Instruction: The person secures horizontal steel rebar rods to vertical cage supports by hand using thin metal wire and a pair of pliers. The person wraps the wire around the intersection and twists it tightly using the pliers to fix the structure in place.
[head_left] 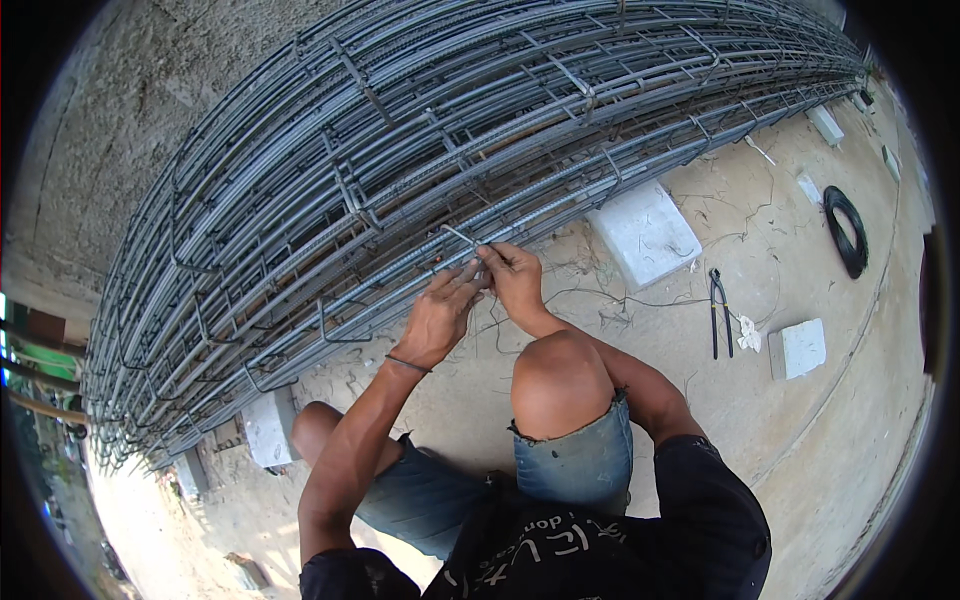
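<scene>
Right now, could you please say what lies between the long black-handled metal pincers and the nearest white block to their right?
In the head view, a crumpled white scrap lies between the pincers and the block.

The person wears a black short-sleeved shirt (pixel 660 565) with loose sleeves (pixel 712 500) and pale printed lettering (pixel 565 540) of mixed size across its front. Below it are faded blue denim shorts (pixel 575 468), whose 2 legs stop near the bare, rounded knees (pixel 563 385); the right leg has a ragged, frayed hem (pixel 570 431) and a small dark mark below it. The hands (pixel 436 318) are bare, and 1 thin dark band (pixel 408 365) circles the left wrist.
</scene>
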